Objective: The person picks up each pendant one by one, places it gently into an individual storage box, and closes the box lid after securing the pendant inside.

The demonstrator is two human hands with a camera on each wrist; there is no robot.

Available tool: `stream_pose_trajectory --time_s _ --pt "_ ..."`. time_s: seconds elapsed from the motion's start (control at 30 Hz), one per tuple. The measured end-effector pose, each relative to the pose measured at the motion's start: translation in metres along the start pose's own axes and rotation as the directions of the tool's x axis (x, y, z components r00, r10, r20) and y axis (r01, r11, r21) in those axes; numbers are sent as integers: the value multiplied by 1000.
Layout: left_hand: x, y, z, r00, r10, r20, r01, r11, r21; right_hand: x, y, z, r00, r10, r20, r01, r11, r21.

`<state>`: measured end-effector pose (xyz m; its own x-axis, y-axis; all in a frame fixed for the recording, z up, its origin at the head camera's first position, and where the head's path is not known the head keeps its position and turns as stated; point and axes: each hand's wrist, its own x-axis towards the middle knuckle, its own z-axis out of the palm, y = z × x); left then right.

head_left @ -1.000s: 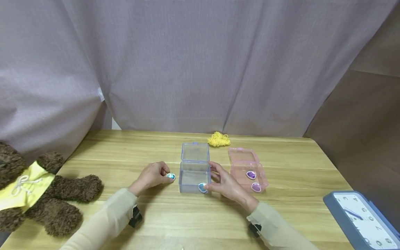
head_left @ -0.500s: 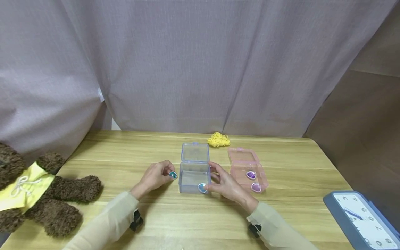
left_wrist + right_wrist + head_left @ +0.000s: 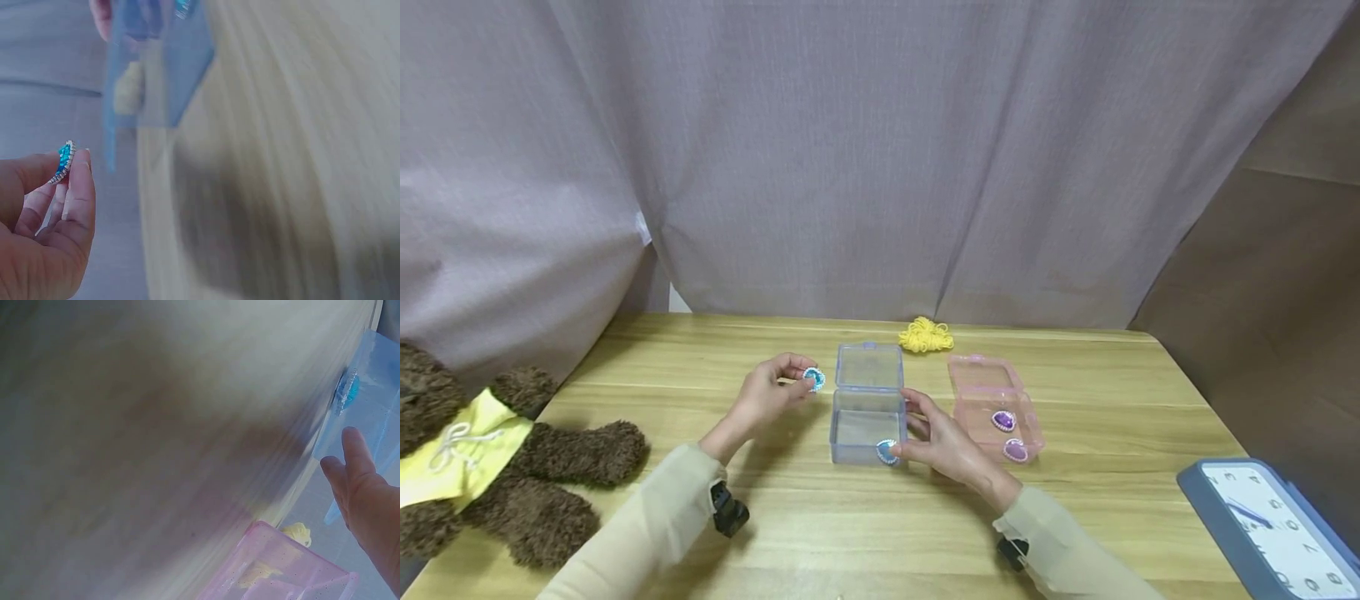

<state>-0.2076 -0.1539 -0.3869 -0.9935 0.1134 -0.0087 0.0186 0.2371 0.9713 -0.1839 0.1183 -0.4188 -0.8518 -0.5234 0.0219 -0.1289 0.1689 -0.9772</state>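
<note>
My left hand (image 3: 767, 392) pinches a blue rhinestone gem (image 3: 814, 380) with a pale beaded rim between thumb and fingers, raised left of the blue plastic box (image 3: 868, 427). In the left wrist view the gem (image 3: 64, 161) appears nearly edge-on at the fingertips. The see-through box stands with its lid (image 3: 869, 367) tipped back. A second blue gem (image 3: 886, 452) lies inside its front right corner. My right hand (image 3: 947, 443) holds the box by its right side, thumb near the front corner and fingers farther back.
An open pink box (image 3: 1036, 417) with two purple gems (image 3: 1003, 421) stands to the right. Behind lies a bundle of yellow cord (image 3: 926, 335). A brown teddy bear (image 3: 542, 517) lies at the left, and a blue-framed clock (image 3: 1213, 517) at the right edge.
My left hand has lifted the blue gem off the table and moved it up and away from me, close to the box's left side. The right hand and both boxes have kept their places.
</note>
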Motion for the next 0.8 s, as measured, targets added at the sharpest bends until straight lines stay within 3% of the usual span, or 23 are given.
stream_pose_trajectory --time_s 0.3,0.8 --pt "0 17 24 989 12 144 1 996 -89 -1 1 0 1000 12 -12 -13 999 -30" --pt "3 16 54 954 -2 300 45 990 -136 -1 -1 -1 1000 23 -11 -24 999 -44"
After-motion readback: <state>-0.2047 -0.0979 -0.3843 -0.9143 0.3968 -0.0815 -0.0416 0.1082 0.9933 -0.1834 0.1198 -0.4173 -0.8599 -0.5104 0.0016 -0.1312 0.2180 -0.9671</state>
